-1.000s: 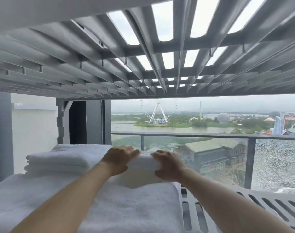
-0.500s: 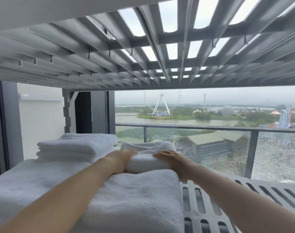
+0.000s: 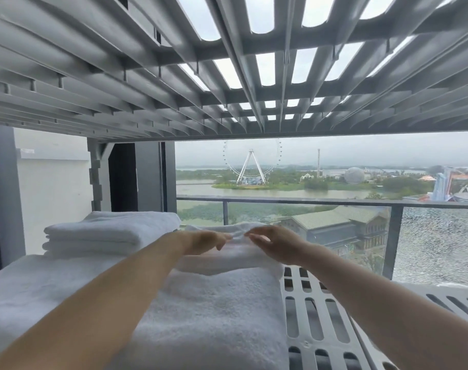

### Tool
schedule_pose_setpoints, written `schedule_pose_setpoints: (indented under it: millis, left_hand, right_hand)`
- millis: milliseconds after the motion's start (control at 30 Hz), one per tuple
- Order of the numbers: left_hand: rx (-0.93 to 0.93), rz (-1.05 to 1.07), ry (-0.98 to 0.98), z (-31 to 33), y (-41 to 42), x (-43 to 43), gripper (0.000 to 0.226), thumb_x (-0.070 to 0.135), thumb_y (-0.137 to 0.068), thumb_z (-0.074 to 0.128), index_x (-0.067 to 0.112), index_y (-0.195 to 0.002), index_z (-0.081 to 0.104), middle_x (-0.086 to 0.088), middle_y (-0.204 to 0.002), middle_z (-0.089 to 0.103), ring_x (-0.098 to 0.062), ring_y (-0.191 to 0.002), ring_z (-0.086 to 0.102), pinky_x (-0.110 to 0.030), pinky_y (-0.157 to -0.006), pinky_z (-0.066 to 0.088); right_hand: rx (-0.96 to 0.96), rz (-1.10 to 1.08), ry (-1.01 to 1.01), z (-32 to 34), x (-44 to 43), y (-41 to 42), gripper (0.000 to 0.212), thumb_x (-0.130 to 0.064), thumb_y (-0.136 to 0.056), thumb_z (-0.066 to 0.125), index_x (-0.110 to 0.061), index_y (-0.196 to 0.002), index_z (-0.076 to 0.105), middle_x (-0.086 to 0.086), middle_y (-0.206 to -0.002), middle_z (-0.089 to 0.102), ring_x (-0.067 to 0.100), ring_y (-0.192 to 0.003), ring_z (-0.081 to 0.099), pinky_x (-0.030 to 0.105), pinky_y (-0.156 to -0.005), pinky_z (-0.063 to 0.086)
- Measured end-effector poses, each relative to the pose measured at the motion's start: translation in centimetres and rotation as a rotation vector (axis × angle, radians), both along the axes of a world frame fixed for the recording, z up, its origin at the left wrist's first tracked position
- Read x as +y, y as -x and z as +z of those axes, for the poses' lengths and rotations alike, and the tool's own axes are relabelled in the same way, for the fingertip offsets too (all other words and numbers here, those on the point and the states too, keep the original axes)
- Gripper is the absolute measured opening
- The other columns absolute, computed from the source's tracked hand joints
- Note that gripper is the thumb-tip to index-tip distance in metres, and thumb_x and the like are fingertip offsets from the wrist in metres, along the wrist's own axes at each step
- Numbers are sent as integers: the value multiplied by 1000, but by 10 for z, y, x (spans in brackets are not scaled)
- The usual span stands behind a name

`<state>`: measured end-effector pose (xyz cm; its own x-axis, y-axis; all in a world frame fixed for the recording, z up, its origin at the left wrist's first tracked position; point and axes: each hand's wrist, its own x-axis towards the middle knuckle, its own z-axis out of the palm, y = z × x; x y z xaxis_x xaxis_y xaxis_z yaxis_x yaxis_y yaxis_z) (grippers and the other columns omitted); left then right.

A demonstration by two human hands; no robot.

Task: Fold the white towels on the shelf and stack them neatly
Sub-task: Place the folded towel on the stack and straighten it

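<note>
Towel (image 3: 227,260), plush and folded, perhaps touches left hand (image 3: 204,240), right hand (image 3: 275,243).

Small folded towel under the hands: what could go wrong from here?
The small folded towel lies at the right edge of the large towel, beside bare shelf slats; a nudge from the right hand could push it askew. Its top layer looks rumpled, so the fold may spring open.

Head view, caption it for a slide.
Left hand and right hand hover over a folded towel on the slatted shelf.
</note>
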<state>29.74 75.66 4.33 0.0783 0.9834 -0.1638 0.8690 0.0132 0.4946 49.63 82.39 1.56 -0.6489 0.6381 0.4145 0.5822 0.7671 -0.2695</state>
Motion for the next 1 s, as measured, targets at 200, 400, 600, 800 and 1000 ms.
schedule_pose_setpoints:
  millis: [200, 400, 600, 800, 1000]
  left_hand:
    - [91, -40, -41, -2, -23, 29, 49, 43, -99, 22, 30, -146, 18, 4, -155, 17, -15, -141, 15, -37, -115, 5]
    - [360, -46, -140, -10, -10, 55, 49, 47, -98, 19, 38, -146, 14, 6, -156, 17, -16, -142, 18, -39, -117, 9]
    - [395, 6, -115, -22, 9, 66, 65, 73, -85, 13, 47, -144, 7, 8, -157, 14, -18, -143, 15, -41, -114, 9]
    - [475, 44, -139, -39, 16, 74, 72, 76, -82, 13, 43, -145, 1, 8, -157, 6, -16, -144, 8, -51, -113, 4]
    - [394, 28, -317, -52, 23, 78, 62, 67, -88, 23, 50, -141, -5, 6, -158, -3, -18, -144, 4, -54, -113, 6]
  right_hand:
    - [-11, -85, 105, 10, 22, 22, 31, -26, -96, 37, -26, -116, 61, 3, -125, 60, 16, -100, 58, 28, -80, 43]
    - [-88, -104, 102, 12, 42, 41, 34, -25, -96, 34, -21, -118, 59, 6, -129, 57, 25, -116, 49, 29, -87, 34]
    - [-239, -112, 228, -4, 60, 48, 46, -43, -95, 25, -35, -141, 30, -3, -154, 21, 21, -143, 9, 40, -115, 4]
    - [-263, -176, 246, -18, 63, 48, 58, -48, -91, 29, -33, -145, 16, -4, -157, 3, 22, -143, -7, 41, -113, -5]
    - [-213, -133, 203, -19, 64, 48, 54, -38, -94, 30, -26, -146, 20, 1, -156, 12, 21, -143, 1, 35, -113, -1]
